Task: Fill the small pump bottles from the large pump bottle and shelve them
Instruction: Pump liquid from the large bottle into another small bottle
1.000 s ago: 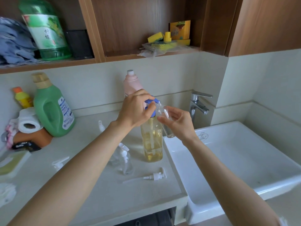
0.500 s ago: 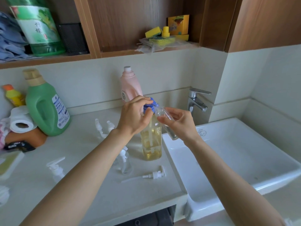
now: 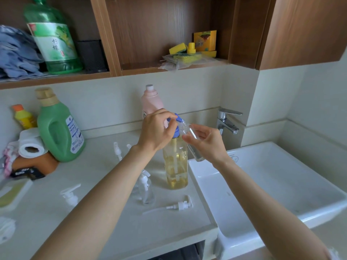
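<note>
A large clear bottle (image 3: 175, 166) of yellow liquid with a blue pump head stands on the counter by the sink. My left hand (image 3: 157, 129) grips the blue pump head from above. My right hand (image 3: 205, 141) holds a small clear bottle (image 3: 193, 142) tilted, its open mouth at the pump's spout. Another small clear pump bottle (image 3: 145, 188) stands in front of the large one, partly behind my left forearm. A loose white pump with its tube (image 3: 178, 205) lies on the counter, and another white pump (image 3: 70, 196) lies to the left.
A white sink basin (image 3: 272, 186) with a chrome tap (image 3: 228, 121) is on the right. A pink bottle (image 3: 152, 102), green detergent jug (image 3: 58, 126), yellow bottle (image 3: 23, 117) and paper roll (image 3: 31, 145) line the back. A wooden shelf (image 3: 150, 67) above holds sponges and a green bottle (image 3: 53, 38).
My view has shifted slightly. Both hands stay at the pump head and the small bottle, with the small bottle's mouth kept at the spout.
</note>
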